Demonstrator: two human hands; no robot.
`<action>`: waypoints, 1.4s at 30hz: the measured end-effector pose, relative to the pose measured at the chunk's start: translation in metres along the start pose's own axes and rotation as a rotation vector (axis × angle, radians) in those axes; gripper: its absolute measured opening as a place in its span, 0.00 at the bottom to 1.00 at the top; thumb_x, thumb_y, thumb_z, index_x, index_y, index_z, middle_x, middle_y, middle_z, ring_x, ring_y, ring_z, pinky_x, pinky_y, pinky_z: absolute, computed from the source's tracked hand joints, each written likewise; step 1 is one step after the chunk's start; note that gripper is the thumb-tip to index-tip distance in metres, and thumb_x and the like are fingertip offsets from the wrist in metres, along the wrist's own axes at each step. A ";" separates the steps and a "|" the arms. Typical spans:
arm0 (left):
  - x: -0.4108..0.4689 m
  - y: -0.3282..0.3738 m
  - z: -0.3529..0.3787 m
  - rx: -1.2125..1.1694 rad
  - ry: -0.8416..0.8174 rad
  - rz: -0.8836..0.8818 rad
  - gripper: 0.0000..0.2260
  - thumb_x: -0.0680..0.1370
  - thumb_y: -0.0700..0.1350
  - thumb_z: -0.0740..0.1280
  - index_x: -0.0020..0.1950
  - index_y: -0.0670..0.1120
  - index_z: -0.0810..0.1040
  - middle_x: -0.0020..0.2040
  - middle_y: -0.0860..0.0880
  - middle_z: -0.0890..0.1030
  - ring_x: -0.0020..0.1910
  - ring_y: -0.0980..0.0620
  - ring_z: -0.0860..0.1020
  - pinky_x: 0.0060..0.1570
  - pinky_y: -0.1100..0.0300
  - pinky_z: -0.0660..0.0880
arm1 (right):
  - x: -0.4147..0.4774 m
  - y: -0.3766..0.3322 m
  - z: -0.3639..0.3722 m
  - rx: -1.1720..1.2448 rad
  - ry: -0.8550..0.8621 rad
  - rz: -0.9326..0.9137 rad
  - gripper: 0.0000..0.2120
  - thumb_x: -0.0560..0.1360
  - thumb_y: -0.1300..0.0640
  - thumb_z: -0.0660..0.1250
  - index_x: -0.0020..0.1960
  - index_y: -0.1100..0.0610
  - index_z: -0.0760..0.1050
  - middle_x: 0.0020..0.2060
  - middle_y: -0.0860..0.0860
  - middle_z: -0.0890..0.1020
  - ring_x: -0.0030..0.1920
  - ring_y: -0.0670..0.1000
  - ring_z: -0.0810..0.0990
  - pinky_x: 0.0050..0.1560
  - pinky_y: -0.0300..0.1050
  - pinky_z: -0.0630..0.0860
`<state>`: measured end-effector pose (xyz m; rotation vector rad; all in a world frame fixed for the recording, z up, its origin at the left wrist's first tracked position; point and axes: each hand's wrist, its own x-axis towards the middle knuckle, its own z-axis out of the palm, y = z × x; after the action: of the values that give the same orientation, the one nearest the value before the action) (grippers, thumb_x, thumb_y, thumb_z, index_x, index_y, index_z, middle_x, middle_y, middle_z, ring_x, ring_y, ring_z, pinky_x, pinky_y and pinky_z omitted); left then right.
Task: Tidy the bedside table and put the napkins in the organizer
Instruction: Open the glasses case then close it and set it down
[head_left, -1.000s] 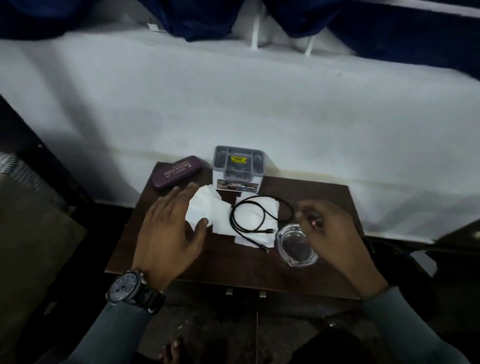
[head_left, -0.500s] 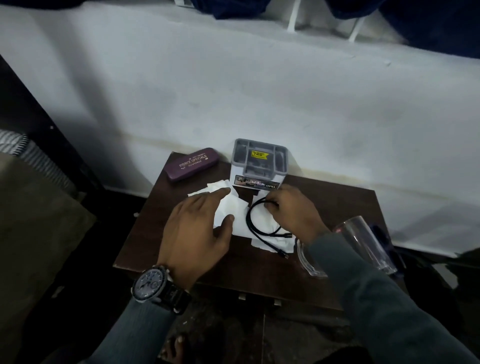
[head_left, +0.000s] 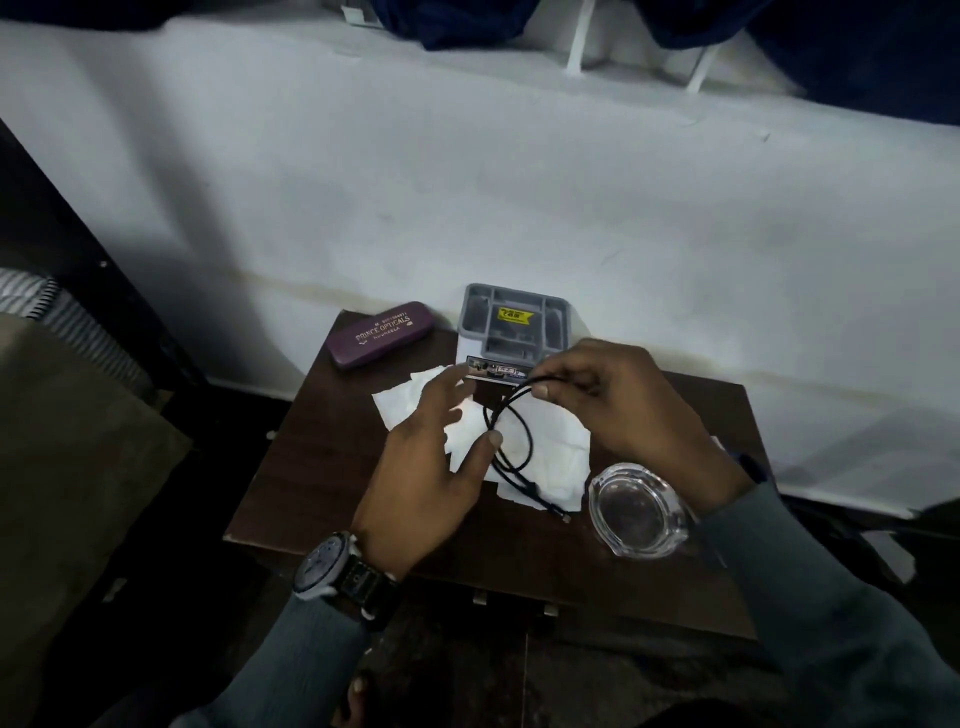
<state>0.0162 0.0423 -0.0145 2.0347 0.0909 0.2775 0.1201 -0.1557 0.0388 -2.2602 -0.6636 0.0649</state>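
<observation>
White napkins (head_left: 556, 447) lie spread on the dark brown bedside table (head_left: 322, 467), in front of a grey compartmented organizer (head_left: 514, 322) standing at the table's back edge. A looped black cable (head_left: 511, 441) rests partly on the napkins. My right hand (head_left: 618, 405) pinches the top of the cable loop and holds it raised just in front of the organizer. My left hand (head_left: 431, 467), with a wristwatch, hovers flat over the left napkins, fingers apart, thumb touching the cable.
A purple glasses case (head_left: 382, 334) lies at the table's back left corner. A clear glass ashtray (head_left: 639, 512) sits at the front right, close to my right wrist. A white wall runs behind the table; dark floor lies in front.
My right hand has moved from the ashtray across to the cable and pinched its upper loop, lifting it. My left hand has shifted slightly right over the napkins.
</observation>
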 end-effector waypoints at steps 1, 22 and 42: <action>0.001 0.002 0.002 -0.089 -0.025 -0.021 0.30 0.78 0.51 0.74 0.77 0.60 0.64 0.69 0.61 0.80 0.63 0.62 0.79 0.60 0.63 0.77 | 0.000 -0.007 -0.005 0.016 0.001 -0.021 0.06 0.76 0.56 0.76 0.53 0.50 0.87 0.46 0.46 0.85 0.47 0.46 0.85 0.52 0.47 0.82; 0.016 0.012 -0.014 -0.511 0.102 -0.193 0.28 0.76 0.31 0.74 0.71 0.49 0.70 0.60 0.53 0.86 0.58 0.51 0.85 0.55 0.62 0.81 | 0.018 -0.020 -0.037 -0.104 0.306 -0.002 0.03 0.75 0.50 0.75 0.48 0.45 0.86 0.42 0.43 0.82 0.38 0.41 0.81 0.41 0.27 0.72; 0.020 -0.010 -0.014 -0.202 0.131 -0.281 0.20 0.76 0.41 0.77 0.66 0.49 0.77 0.49 0.60 0.86 0.40 0.70 0.83 0.45 0.66 0.76 | -0.036 0.107 -0.130 -0.385 0.223 0.522 0.11 0.74 0.50 0.76 0.54 0.54 0.86 0.45 0.52 0.87 0.46 0.46 0.82 0.49 0.36 0.70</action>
<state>0.0327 0.0626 -0.0138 1.7760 0.4108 0.2319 0.1684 -0.3206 0.0513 -2.7070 0.0523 -0.0665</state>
